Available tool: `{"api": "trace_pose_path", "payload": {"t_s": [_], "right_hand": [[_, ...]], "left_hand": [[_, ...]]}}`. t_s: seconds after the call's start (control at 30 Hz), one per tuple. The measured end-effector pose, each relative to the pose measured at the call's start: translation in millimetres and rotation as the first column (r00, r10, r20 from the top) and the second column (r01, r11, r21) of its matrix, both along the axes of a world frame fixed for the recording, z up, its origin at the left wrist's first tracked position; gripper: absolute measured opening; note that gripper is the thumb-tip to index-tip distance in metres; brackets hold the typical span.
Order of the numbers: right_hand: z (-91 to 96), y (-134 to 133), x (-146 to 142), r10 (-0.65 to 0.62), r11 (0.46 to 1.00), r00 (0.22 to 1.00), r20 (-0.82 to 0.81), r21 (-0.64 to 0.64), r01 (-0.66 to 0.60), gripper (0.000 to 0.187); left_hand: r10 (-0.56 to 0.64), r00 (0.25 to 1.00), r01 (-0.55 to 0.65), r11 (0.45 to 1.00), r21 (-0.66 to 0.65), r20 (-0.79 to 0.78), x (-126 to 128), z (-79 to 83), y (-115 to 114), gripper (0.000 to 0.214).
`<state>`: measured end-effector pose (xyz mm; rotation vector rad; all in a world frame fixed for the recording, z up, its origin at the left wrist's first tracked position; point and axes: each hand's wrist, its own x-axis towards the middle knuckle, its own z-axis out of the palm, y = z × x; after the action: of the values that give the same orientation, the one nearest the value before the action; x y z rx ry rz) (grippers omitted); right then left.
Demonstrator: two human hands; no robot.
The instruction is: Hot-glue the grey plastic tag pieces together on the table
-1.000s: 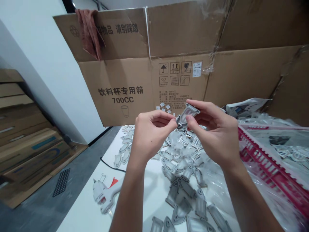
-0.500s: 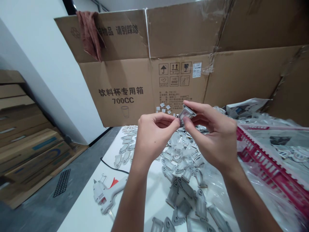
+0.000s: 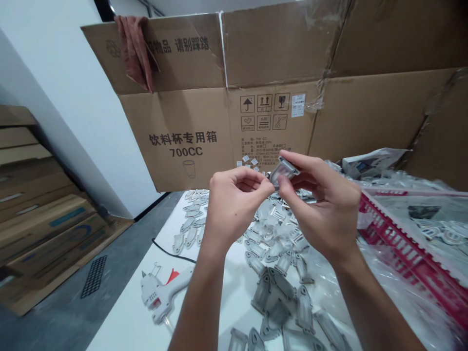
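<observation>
A small grey translucent plastic piece [image 3: 284,169] is held up tilted above the table, in front of the carton. My right hand [image 3: 321,200] is closed on it, thumb on the near side and fingers behind. My left hand [image 3: 237,202] pinches at the piece's lower left end; the fingertips hide what exactly lies between them. Below the hands, many similar grey plastic pieces [image 3: 278,285] lie loose and overlapping on the white table [image 3: 124,312]. Another group of grey pieces [image 3: 190,222] lies along the table's left side.
A white glue gun [image 3: 157,292] with a red trigger lies at the left, its black cord [image 3: 170,251] running behind my left forearm. A pink plastic basket [image 3: 409,253] and clear plastic film [image 3: 329,287] are at right. The large carton [image 3: 190,112] stands behind, small white labels [image 3: 245,159] on it.
The grey plastic piece has shifted very slightly to the right and turned a little in my right hand. Both hands keep almost the same place.
</observation>
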<state>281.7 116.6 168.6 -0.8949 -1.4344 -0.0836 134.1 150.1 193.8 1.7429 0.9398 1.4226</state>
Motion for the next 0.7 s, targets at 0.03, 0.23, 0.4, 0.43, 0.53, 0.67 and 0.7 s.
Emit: {"api": "trace_pose_path", "payload": {"t_s": [0.03,0.23,0.4,0.43,0.53,0.67,0.7], "right_hand": [[-0.1,0.5,0.2,0.009,1.0,1.0,-0.015,-0.004,-0.009,0.037],[-0.4,2.6,2.3,0.031,0.999,0.995,-0.099,-0.028,-0.034,0.037],[0.8,3.7,4.2,0.07,0.997,0.987,-0.146,-0.019,-0.074,0.035],[1.0,3.6,4.2,0.072,0.997,0.986,-0.147,-0.019,-0.076,0.035],[0.9,2.7,3.2,0.066,0.997,0.989,-0.133,-0.031,-0.07,0.036],[0.2,0.8,1.1,0.051,0.998,0.994,-0.093,-0.032,-0.054,0.037],[0.0,0.5,0.5,0.047,0.998,0.996,-0.081,-0.027,-0.05,0.037]], "left_hand": [[-0.008,1.0,0.008,1.0,-0.006,0.007,-0.3,0.1,0.3,0.006],[-0.049,0.998,0.051,0.997,-0.051,0.038,-7.4,0.9,0.8,0.008],[-0.061,0.996,0.062,0.998,-0.025,0.06,-9.0,2.1,0.2,0.008],[-0.062,0.996,0.063,0.998,-0.018,0.059,-8.3,2.2,-0.2,0.01],[-0.075,0.996,0.075,0.997,-0.004,0.058,-5.7,2.2,-2.3,0.011],[-0.07,0.996,0.07,0.998,-0.003,0.063,-2.9,1.7,-4.9,0.009],[-0.059,0.996,0.059,0.998,-0.003,0.066,-2.3,1.5,-5.3,0.009]]}}
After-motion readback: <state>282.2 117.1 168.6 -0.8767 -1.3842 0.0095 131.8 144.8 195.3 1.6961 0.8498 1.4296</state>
